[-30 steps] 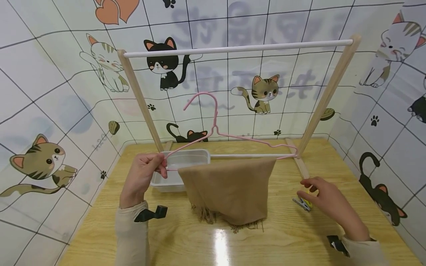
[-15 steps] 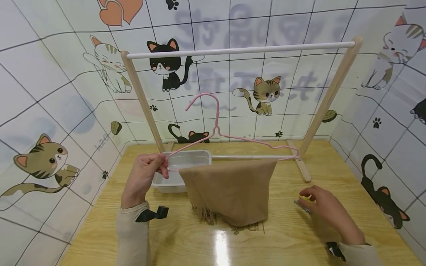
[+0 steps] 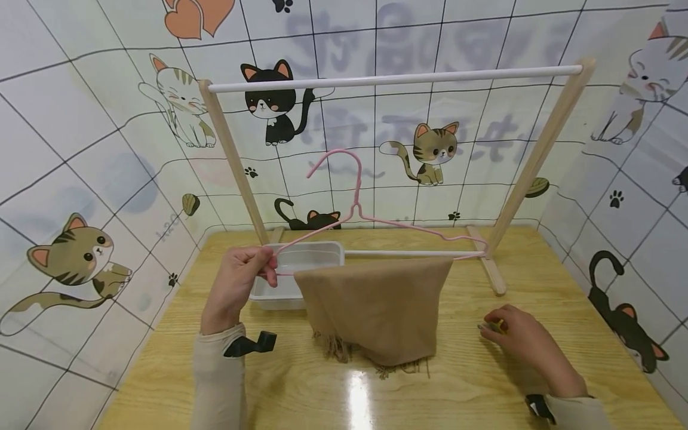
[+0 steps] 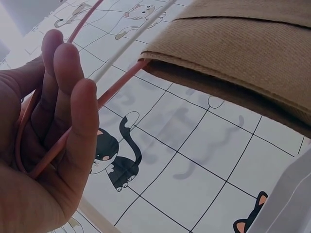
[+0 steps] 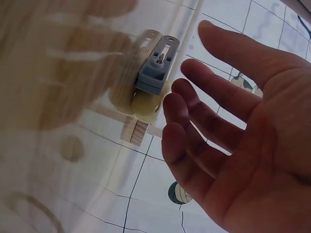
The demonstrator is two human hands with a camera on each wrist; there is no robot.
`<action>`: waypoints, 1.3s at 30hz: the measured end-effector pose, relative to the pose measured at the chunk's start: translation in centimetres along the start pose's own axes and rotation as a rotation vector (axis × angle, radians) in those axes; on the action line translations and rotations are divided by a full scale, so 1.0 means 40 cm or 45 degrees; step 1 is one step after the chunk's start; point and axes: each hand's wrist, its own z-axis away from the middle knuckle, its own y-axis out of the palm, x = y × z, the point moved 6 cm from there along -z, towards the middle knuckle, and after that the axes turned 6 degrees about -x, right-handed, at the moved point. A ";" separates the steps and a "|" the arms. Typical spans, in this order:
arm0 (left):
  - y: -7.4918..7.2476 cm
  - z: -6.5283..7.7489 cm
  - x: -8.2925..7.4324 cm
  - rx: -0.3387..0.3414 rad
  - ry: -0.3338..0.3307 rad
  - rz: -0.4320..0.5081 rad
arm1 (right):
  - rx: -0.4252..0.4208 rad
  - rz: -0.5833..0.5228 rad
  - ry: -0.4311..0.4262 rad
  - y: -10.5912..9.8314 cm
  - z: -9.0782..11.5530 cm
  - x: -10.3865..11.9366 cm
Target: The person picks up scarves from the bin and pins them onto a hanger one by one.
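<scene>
My left hand (image 3: 236, 283) grips the left end of a pink clothes hanger (image 3: 358, 179); in the left wrist view its wire passes inside the curled fingers (image 4: 83, 111). A tan fringed scarf (image 3: 376, 310) hangs folded over the hanger's lower bar. At the right of the table, my right hand (image 3: 518, 334) is beside a grey clothespin (image 5: 154, 73), partly hidden in the head view. In the right wrist view the thumb and loosely bent fingers stand apart, without pinching it. A rounded yellow part (image 5: 146, 107) shows against the clothespin; whether they are joined is unclear.
Behind the hanger stands a drying rack with a white top rail (image 3: 392, 79) and wooden legs. A white plastic tub (image 3: 279, 303) sits behind the left hand. Cat-patterned walls (image 3: 408, 36) enclose the wooden table (image 3: 290, 382).
My right hand has come down and slightly toward me from the rack's foot, closer around the clothespin. The left hand still holds the hanger and scarf in nearly the same place.
</scene>
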 end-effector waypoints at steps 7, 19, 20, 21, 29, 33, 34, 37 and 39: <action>0.009 -0.006 -0.001 -0.006 0.015 0.025 | 0.015 0.015 0.004 0.004 -0.001 -0.004; 0.012 -0.008 0.005 0.002 -0.005 0.033 | -0.003 0.095 -0.071 0.008 -0.002 0.004; 0.013 -0.008 0.005 0.005 -0.003 0.031 | -0.006 0.096 -0.071 0.008 -0.002 0.003; 0.013 -0.008 0.005 0.006 -0.003 0.032 | -0.007 0.097 -0.072 0.008 -0.002 0.003; 0.013 -0.006 0.007 0.017 -0.005 0.033 | 0.006 0.095 -0.060 0.007 0.002 0.009; 0.014 -0.005 0.007 0.019 0.007 0.048 | 0.038 0.059 0.025 0.005 0.001 0.005; 0.013 -0.005 0.007 0.018 0.009 0.050 | 0.046 0.054 0.044 0.004 0.000 0.004; 0.012 -0.005 0.009 0.015 0.011 0.048 | 0.045 0.037 0.071 0.001 0.000 0.002; 0.010 -0.005 0.010 0.013 0.010 0.043 | 0.024 0.026 0.058 -0.002 -0.002 0.003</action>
